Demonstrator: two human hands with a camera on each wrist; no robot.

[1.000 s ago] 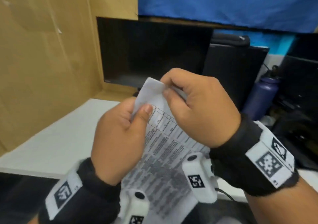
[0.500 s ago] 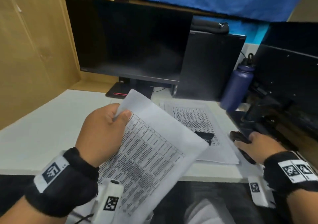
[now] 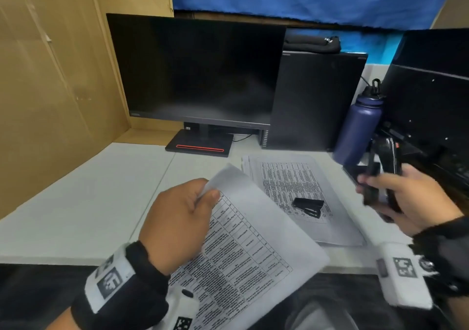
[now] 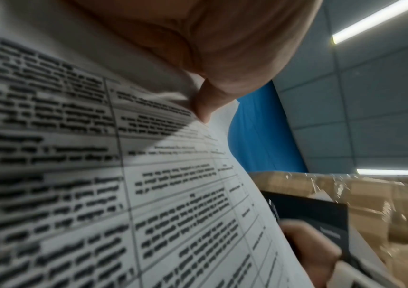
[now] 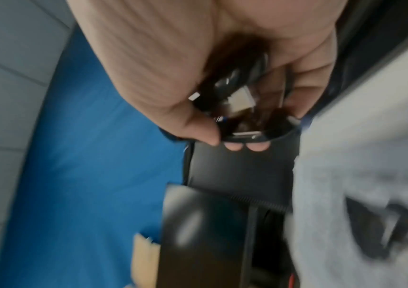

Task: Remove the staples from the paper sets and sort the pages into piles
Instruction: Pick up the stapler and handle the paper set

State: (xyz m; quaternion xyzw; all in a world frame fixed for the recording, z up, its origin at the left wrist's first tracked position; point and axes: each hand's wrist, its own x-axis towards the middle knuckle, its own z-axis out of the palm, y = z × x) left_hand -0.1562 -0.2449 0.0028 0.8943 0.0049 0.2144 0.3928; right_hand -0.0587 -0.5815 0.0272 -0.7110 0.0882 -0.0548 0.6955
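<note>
My left hand (image 3: 203, 195) pinches the top corner of a printed paper set (image 3: 253, 241), which it holds tilted above the desk's front edge. The left wrist view shows its thumb (image 4: 205, 105) pressed on the sheets (image 4: 99, 175). At the right, my right hand (image 3: 380, 190) grips a long black hinged tool (image 3: 383, 177) with metal parts, lifted off the desk and blurred. In the right wrist view the fingers (image 5: 235, 146) curl round this tool (image 5: 235, 97). A pile of printed pages (image 3: 291, 185) lies flat on the desk with a small black stapler-like object (image 3: 308, 206) on it.
A dark monitor (image 3: 198, 71) and a black computer tower (image 3: 317, 101) stand at the back. A navy bottle (image 3: 357, 129) stands at the right beside dark equipment (image 3: 431, 88). A cardboard wall (image 3: 50, 88) bounds the white desk (image 3: 88, 203) on the left.
My right hand let go of the paper corner, reached to the right side of the desk and picked up the black tool. My left hand lowered the paper set, still pinching its corner.
</note>
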